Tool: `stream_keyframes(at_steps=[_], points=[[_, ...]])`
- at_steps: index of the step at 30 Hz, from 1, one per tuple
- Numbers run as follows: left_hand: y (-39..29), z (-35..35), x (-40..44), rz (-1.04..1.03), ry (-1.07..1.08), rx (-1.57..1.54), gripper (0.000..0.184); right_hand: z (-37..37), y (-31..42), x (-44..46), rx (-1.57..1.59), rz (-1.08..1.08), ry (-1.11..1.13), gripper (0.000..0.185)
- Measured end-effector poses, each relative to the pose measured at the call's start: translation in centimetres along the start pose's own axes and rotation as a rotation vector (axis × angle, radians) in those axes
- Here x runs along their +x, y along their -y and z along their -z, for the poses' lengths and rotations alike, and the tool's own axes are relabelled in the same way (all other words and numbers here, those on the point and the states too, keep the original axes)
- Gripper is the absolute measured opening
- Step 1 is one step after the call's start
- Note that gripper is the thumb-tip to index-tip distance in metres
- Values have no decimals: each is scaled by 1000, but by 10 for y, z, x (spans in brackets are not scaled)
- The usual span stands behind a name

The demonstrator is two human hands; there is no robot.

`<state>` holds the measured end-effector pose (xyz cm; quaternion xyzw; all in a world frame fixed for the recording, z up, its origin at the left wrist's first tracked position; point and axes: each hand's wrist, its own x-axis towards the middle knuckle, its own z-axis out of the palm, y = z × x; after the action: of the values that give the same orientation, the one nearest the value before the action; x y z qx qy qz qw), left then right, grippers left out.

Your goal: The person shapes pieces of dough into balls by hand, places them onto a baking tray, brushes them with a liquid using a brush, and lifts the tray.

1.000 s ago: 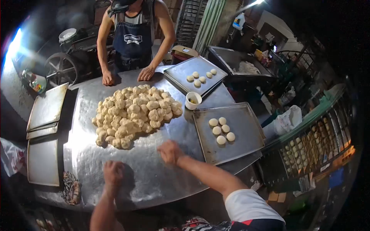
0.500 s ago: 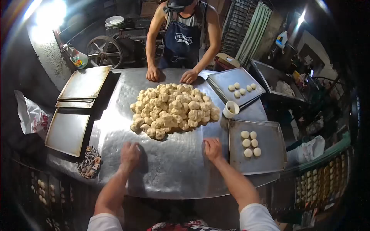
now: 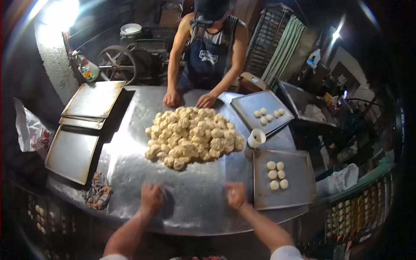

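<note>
Both own hands pulled back toward near table edge since the last frame, slightly farther from the dough pile (image 3: pixel 190 138); vs. the first frame, spread wider apart. Left hand (image 3: pixel 151 198) over near part of metal table (image 3: pixel 190 186), below pile's left end in view, fingers look curled. Right hand (image 3: pixel 236 195) below pile's right end, just beside the near tray (image 3: pixel 299 173), also curled. Both blurred, can't tell how tight or if anything is held. Pile mid-table, ahead of both hands, clear gap, neither touching. Six round balls (image 3: pixel 276 174) in pairs on near tray, right of right hand. White cup (image 3: pixel 255 141) right of pile. Co-worker's hands (image 3: pixel 206 100) at pile's far side
</note>
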<state>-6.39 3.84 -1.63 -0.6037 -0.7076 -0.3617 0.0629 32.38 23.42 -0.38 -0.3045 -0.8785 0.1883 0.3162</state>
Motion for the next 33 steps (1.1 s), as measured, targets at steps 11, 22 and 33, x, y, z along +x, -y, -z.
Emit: stream_keyframes(at_steps=[11, 22, 33], points=[[12, -10, 18, -32, 84, 58, 27, -1, 5, 17, -191, -136, -102, 14], [22, -16, 30, 278, 37, 224, 18, 8, -26, 31, -278, -150, -96, 28], [40, -2, 32, 643, 298, 242, 46, 24, -34, 6, -53, -74, 64, 31]])
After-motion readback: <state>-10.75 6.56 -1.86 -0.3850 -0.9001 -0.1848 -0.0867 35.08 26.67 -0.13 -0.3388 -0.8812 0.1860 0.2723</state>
